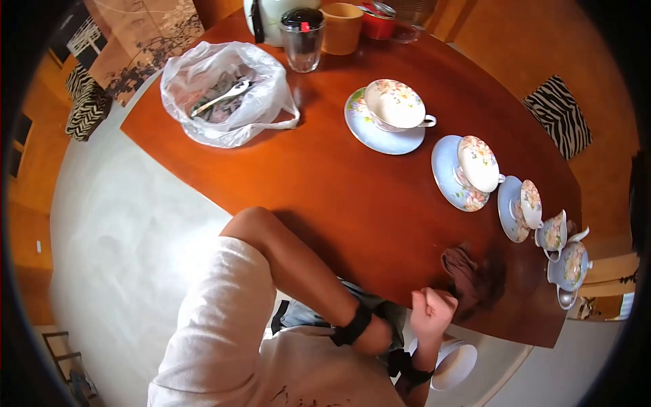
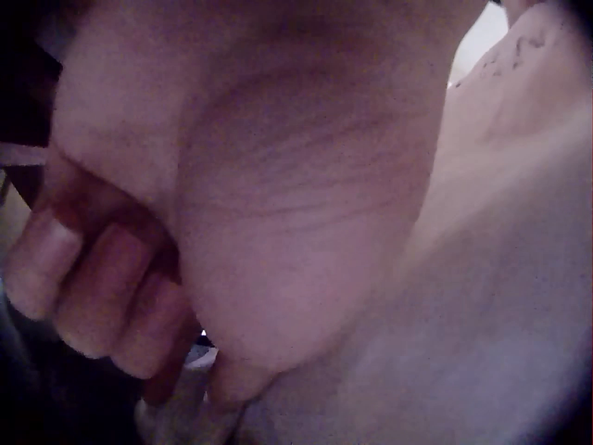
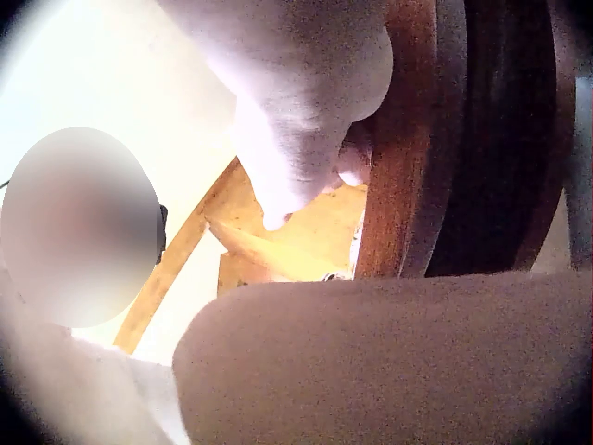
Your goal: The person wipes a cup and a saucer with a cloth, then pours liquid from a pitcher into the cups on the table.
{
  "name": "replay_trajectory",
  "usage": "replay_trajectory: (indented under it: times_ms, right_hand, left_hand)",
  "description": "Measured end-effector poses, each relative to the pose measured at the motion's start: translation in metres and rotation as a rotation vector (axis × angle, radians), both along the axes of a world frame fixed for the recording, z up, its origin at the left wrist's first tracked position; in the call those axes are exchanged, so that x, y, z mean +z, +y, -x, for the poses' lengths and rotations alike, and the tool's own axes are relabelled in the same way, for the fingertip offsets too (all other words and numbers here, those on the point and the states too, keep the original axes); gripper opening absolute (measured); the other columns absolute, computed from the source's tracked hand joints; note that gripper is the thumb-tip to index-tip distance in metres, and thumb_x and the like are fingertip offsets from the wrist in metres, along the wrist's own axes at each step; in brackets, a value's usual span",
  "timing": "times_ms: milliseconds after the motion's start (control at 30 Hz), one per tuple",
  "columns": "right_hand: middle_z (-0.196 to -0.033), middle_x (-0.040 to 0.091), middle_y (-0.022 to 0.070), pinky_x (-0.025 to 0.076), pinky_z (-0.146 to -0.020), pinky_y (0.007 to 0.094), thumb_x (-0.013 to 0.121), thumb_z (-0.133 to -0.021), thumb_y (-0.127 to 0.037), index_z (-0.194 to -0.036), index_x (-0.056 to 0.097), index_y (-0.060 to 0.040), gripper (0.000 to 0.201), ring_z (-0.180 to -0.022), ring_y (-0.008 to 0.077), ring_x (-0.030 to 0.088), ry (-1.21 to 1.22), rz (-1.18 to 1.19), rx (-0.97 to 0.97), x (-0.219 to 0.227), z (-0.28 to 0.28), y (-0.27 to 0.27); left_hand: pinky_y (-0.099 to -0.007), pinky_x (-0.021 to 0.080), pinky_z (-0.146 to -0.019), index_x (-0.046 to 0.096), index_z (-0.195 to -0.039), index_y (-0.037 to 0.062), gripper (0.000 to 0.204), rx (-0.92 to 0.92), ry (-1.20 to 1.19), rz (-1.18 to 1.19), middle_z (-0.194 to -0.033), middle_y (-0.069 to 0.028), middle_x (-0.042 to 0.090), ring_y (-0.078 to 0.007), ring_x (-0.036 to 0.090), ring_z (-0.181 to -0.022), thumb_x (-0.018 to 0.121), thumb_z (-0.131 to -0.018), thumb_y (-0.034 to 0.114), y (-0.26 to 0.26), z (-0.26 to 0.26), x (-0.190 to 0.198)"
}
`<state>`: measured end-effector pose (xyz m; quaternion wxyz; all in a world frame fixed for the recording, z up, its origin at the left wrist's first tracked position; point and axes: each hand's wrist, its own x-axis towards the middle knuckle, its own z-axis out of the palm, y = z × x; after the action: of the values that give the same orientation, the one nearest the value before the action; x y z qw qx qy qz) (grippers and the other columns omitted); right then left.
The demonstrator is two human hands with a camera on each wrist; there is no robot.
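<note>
My left hand (image 1: 376,337) is bent down by my lap, mostly out of sight in the head view. In the left wrist view its fingers (image 2: 97,287) curl in toward the palm, close to my white shirt (image 2: 463,343); I cannot tell whether it holds any cloth. My right hand (image 1: 432,312) is at the near table edge, fingers curled into a fist, nothing visible in it. Just beyond it lies a crumpled brown cloth (image 1: 464,268). Floral cups (image 1: 397,105) on blue saucers (image 1: 383,138), a small creamer (image 1: 553,233) and a teapot (image 1: 573,263) form a curved row on the table (image 1: 325,210).
A white plastic bag (image 1: 268,108) with a spoon (image 1: 220,98) in it stands at the far left. Behind it are a dark-lidded glass jar (image 1: 302,47), a tan pot (image 1: 341,34) and a red tin (image 1: 378,26). A white bin (image 1: 453,366) stands below the near edge.
</note>
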<state>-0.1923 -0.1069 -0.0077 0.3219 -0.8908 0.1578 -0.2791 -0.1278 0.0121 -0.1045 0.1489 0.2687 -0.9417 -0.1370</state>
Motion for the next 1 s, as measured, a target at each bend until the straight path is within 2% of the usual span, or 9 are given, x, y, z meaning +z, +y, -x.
replay_trajectory:
  times_ms: [100,167,233,333,467,533,600,667,1000]
  right_hand:
    - [-0.051,0.035,0.0093,0.025,-0.044,0.0328,0.06,-0.087,-0.002,-0.062,0.042,0.0017,0.032,-0.042,0.0165,0.036,-0.011,-0.047,-0.06,-0.002,0.002,0.0]
    - [-0.051,0.036,0.0092,0.025,-0.044,0.0325,0.058,-0.089,-0.002,-0.062,0.041,0.0015,0.032,-0.042,0.0163,0.035,-0.002,-0.084,-0.079,-0.001,0.001,0.002]
    - [-0.051,0.035,0.009,0.025,-0.044,0.0329,0.057,-0.09,-0.002,-0.062,0.04,0.0012,0.032,-0.043,0.016,0.035,0.004,-0.103,-0.083,-0.001,-0.001,0.001]
    - [-0.053,0.031,0.0103,0.022,-0.045,0.036,0.056,-0.091,-0.003,-0.063,0.038,0.0005,0.034,-0.042,0.0183,0.032,0.021,-0.116,-0.078,0.004,-0.001,0.003]
    - [-0.052,0.033,0.0128,0.025,-0.044,0.036,0.066,-0.085,0.001,-0.061,0.042,0.0003,0.034,-0.042,0.027,0.034,-0.03,-0.055,-0.035,0.0,-0.002,0.003]
    - [-0.052,0.033,0.0125,0.025,-0.043,0.0363,0.067,-0.084,0.001,-0.061,0.041,-0.0001,0.035,-0.041,0.027,0.034,-0.018,-0.047,-0.025,-0.001,-0.001,0.004]
    - [-0.054,0.027,0.0141,0.021,-0.046,0.038,0.061,-0.091,-0.006,-0.062,0.036,-0.0009,0.039,-0.042,0.026,0.031,0.011,-0.078,-0.038,0.004,-0.004,0.008]
    - [-0.054,0.025,0.0132,0.02,-0.046,0.0378,0.063,-0.09,-0.005,-0.061,0.034,-0.0016,0.041,-0.042,0.0252,0.029,0.003,-0.056,-0.036,0.003,-0.005,0.009]
    - [-0.05,0.022,0.0079,0.018,-0.046,0.0365,0.07,-0.085,-0.001,-0.058,0.027,-0.0052,0.051,-0.042,0.0224,0.025,-0.006,-0.015,-0.048,0.003,-0.006,0.012]
  left_hand:
    - [-0.0375,0.048,-0.057,0.065,-0.068,0.0097,0.015,0.083,0.258,0.152,-0.068,-0.0079,0.06,-0.0259,0.062,-0.063,0.062,-0.08,0.019,-0.002,-0.002,-0.013]
    - [-0.0373,0.047,-0.055,0.064,-0.067,0.0084,0.018,0.095,0.281,0.107,-0.067,-0.0083,0.059,-0.0267,0.061,-0.061,0.06,-0.081,0.018,-0.006,-0.021,0.029]
    - [-0.045,0.057,-0.069,0.074,-0.083,-0.002,0.019,0.091,0.165,-0.256,-0.086,-0.019,0.073,-0.0372,0.071,-0.084,0.068,-0.078,0.015,-0.006,-0.055,0.095]
    - [-0.0488,0.054,-0.075,0.07,-0.088,-0.0068,0.035,0.186,0.117,-0.64,-0.088,-0.0211,0.071,-0.0405,0.068,-0.085,0.068,-0.086,0.028,0.006,-0.118,0.184]
    - [-0.0392,0.054,-0.067,0.068,-0.103,0.0022,0.031,0.482,0.303,-0.663,-0.086,-0.0148,0.07,-0.0304,0.069,-0.078,0.067,-0.097,0.033,0.051,-0.207,0.236]
    - [-0.0324,0.055,-0.068,0.072,-0.107,0.0031,0.024,0.889,0.41,-0.5,-0.092,-0.0089,0.075,-0.0236,0.072,-0.079,0.069,-0.095,0.024,0.087,-0.249,0.229]
    - [-0.0367,0.056,-0.074,0.076,-0.1,0.0047,0.016,1.623,0.106,-0.317,-0.092,-0.0138,0.075,-0.0272,0.073,-0.084,0.067,-0.091,0.016,0.105,-0.274,0.235]
    - [-0.04,0.055,-0.077,0.076,-0.096,0.0059,0.015,1.961,-0.08,-0.064,-0.093,-0.0148,0.074,-0.0305,0.071,-0.09,0.067,-0.084,0.008,0.125,-0.318,0.205]
    - [-0.0421,0.053,-0.082,0.073,-0.097,0.0076,0.019,1.904,-0.189,0.053,-0.096,-0.0107,0.074,-0.0334,0.069,-0.093,0.07,-0.079,0.005,0.14,-0.395,0.148]
